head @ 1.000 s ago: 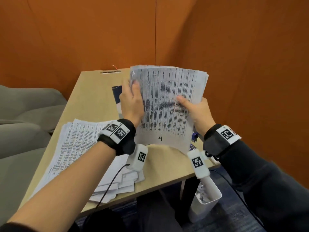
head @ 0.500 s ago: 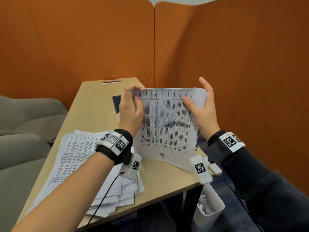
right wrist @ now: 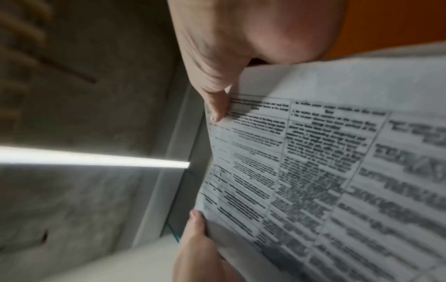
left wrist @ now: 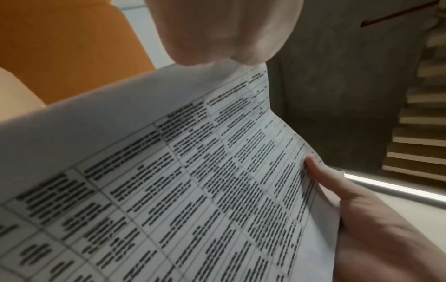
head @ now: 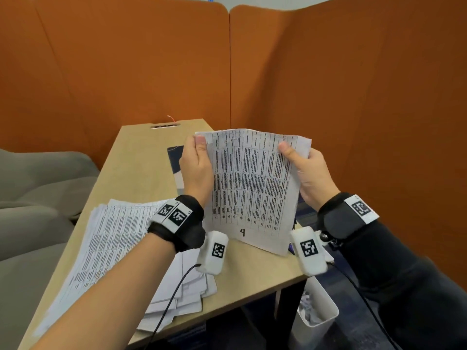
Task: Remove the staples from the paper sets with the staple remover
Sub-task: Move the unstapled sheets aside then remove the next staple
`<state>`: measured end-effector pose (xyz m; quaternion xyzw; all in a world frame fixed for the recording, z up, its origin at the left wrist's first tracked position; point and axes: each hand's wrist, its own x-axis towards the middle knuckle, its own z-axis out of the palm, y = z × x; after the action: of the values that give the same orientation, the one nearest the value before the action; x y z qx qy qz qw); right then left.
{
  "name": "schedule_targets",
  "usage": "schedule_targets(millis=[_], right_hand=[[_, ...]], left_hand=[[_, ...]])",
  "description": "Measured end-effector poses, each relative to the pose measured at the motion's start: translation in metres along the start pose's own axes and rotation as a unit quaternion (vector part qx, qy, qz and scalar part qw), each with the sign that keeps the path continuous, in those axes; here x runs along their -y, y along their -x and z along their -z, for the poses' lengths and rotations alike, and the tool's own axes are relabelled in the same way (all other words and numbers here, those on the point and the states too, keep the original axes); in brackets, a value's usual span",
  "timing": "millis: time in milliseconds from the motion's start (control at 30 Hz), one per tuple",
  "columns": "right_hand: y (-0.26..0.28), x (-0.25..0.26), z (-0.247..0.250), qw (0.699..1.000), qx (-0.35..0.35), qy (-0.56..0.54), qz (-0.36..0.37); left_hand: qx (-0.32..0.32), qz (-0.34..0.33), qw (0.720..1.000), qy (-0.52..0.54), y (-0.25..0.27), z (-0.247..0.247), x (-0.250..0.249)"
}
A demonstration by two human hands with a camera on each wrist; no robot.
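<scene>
A printed paper set (head: 250,188) marked "4" at the bottom stands upright above the table (head: 141,157), its lower edge near the tabletop. My left hand (head: 198,157) pinches its top left corner, thumb in front. On the opposite side my right hand (head: 303,168) grips the top right edge, thumb on the front sheet. The left wrist view shows the paper set (left wrist: 193,181) close up, with the right hand's thumb (left wrist: 321,171) on its far edge. In the right wrist view the paper set (right wrist: 337,171) fills the right side. No staple remover is visible.
A spread pile of printed sheets (head: 113,243) lies on the table's left front. A dark blue item (head: 175,160) lies behind the held set. A white bin (head: 316,317) with crumpled paper stands on the floor under the table's right corner. Orange partitions (head: 328,97) enclose the desk.
The paper set has dropped lower and stands more upright. My right hand shifted from the sheet's middle to its top right edge, and its fingers closed on it. The head view tilted up.
</scene>
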<state>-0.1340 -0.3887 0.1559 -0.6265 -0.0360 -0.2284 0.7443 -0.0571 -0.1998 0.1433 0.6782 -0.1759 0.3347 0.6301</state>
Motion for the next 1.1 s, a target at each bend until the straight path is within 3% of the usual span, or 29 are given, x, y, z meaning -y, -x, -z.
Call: schedule_targets(millis=[100,267,433,500,567,633,700,767,867,933,1033,1100], right_hand=[[-0.002,0.009,-0.002,0.999,0.005,0.027,0.046],[0.002,-0.025,0.005,0.998,0.016,0.058,-0.025],[0.002,-0.027,0.013,0.996,0.021,0.089,-0.024],[-0.007,-0.026,0.018,0.982,0.003,0.186,-0.006],[-0.017,-0.039,0.027,0.941,0.008,0.336,-0.046],[-0.022,-0.063,0.037,0.853,0.079,0.495,-0.142],[-0.017,-0.088,0.042,0.76,0.191,0.576,-0.234],[-0.01,-0.104,0.041,0.714,0.241,0.606,-0.253],[-0.007,-0.113,0.033,0.668,0.22,0.683,-0.197],[-0.01,-0.116,0.029,0.656,0.2,0.699,-0.204],[-0.019,-0.122,0.033,0.666,0.17,0.693,-0.218],[-0.023,-0.123,0.04,0.689,0.157,0.675,-0.215]], left_hand=[[-0.048,-0.056,0.997,0.018,0.002,-0.001,-0.01],[0.003,0.026,1.0,0.005,0.025,-0.002,0.02],[0.001,-0.005,0.997,-0.077,0.014,0.003,0.026],[0.0,0.0,0.993,-0.117,0.004,0.005,0.023],[0.024,0.036,0.987,-0.153,0.0,0.009,0.029],[0.056,0.071,0.98,-0.177,0.005,0.014,0.04],[0.084,0.091,0.974,-0.189,0.014,0.018,0.051],[0.102,0.11,0.969,-0.194,0.02,0.021,0.057],[0.116,0.116,0.967,-0.196,0.022,0.02,0.058],[0.127,0.111,0.965,-0.199,0.022,0.019,0.057],[0.137,0.112,0.965,-0.192,0.021,0.019,0.06],[0.133,0.111,0.968,-0.179,0.022,0.02,0.06]])
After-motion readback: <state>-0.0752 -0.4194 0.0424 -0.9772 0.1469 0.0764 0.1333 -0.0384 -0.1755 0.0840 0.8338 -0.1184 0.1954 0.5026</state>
